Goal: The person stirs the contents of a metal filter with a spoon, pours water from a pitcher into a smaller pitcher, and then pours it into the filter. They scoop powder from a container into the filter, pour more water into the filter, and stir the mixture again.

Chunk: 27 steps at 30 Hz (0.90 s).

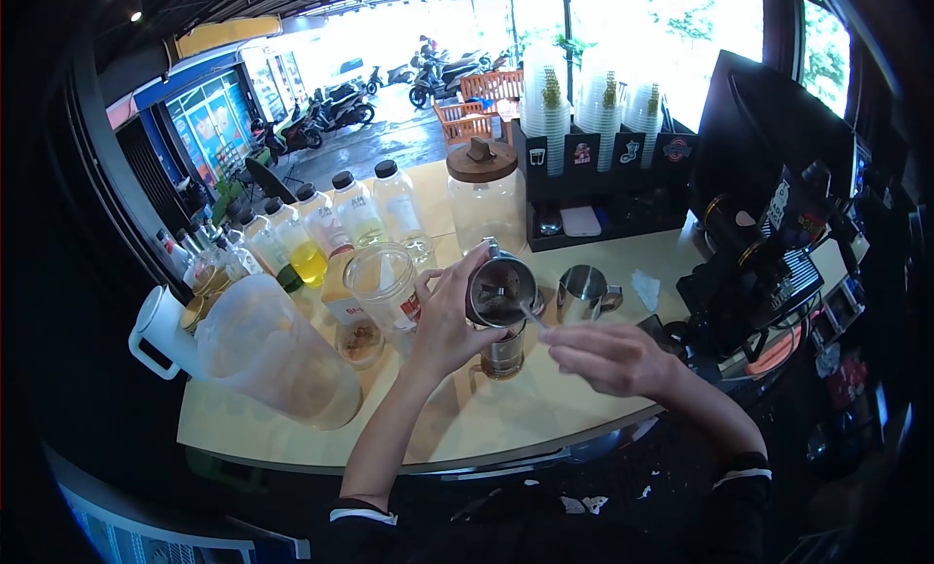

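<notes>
My left hand [449,323] grips a stainless steel milk pitcher [500,284], tilted so that its dark inside faces me. Some brownish residue seems to line its bottom. In my right hand [611,360] is a thin spoon-like stirrer [531,315], its far end inside the pitcher; its tip is hard to make out. Directly beneath the pitcher stands a small glass [503,358], partly covered by it. A second steel pitcher [582,293] stands upright to the right. Close to my left wrist are an open clear jar [375,280] and a small container of brown powder [360,343].
A big translucent plastic jug [277,355] and a white thermal jug [159,330] stand at the left. Several black-capped bottles [352,211] line the back edge. Behind the pitcher is a wooden-lidded jar [484,214]. A black cup rack [608,209] and a dark machine [749,272] stand right.
</notes>
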Available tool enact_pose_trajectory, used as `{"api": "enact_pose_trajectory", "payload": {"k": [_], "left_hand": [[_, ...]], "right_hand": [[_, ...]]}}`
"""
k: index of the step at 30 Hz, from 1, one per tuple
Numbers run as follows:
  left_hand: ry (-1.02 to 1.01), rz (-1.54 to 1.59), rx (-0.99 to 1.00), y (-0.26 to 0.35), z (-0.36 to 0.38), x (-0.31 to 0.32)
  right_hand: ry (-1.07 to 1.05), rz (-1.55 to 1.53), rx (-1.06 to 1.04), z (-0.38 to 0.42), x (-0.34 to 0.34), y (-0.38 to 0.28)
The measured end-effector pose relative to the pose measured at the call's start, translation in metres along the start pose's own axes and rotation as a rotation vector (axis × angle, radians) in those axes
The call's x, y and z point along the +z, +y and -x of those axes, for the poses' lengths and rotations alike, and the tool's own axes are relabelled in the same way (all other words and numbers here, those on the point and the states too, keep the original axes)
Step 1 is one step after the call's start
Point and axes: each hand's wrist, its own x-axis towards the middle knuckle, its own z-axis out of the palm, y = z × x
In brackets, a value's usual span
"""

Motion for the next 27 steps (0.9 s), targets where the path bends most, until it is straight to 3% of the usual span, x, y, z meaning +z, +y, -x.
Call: {"api": "enact_pose_trajectory", "payload": {"k": [2, 12, 16, 19, 24, 27], "left_hand": [[-0.007, -0.007, 0.001, -0.001, 0.0, -0.001], [-0.012, 0.003, 0.007, 0.004, 0.001, -0.001], [-0.028, -0.046, 0.038, 0.005, 0.001, -0.002], [-0.031, -0.036, 0.015, 0.005, 0.001, -0.002], [-0.026, -0.025, 0.03, 0.006, 0.001, -0.001], [-0.031, -0.003, 0.011, 0.005, 0.002, -0.001]], "right_hand": [[-0.135, 0.003, -0.039, -0.001, -0.001, -0.009], [-0.091, 0.08, -0.142, -0.008, -0.001, -0.002], [-0.226, 0.077, -0.135, -0.008, 0.0, -0.005], [-0.09, 0.095, -0.123, -0.014, -0.002, 0.001], [-0.148, 0.014, -0.139, -0.015, 0.002, -0.007], [-0.004, 0.096, -0.181, -0.014, 0.005, -0.001]]}}
